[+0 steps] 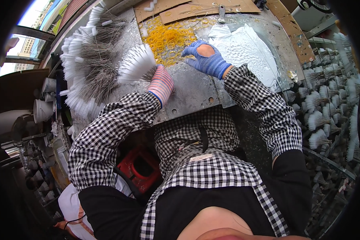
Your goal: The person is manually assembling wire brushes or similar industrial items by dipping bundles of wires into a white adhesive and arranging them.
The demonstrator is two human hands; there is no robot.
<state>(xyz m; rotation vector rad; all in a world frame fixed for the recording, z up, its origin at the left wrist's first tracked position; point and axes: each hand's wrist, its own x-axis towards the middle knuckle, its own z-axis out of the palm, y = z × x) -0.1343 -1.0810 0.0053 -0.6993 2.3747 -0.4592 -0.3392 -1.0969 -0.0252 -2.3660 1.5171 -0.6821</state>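
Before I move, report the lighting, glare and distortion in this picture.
In the head view, daylight brightens the window at upper left; the head view's corners fall to black and the area around the red plastic item is dim; the metal tabletop has a soft sheen in the head view; fisheye distortion bends the head view's straight edges toward the rim.

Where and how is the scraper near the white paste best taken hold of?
Probably the scraper is best gripped by its narrow handle, from above, with the right hand. The handle points away from the person, while the wide blade lies at the edge of the white paste.
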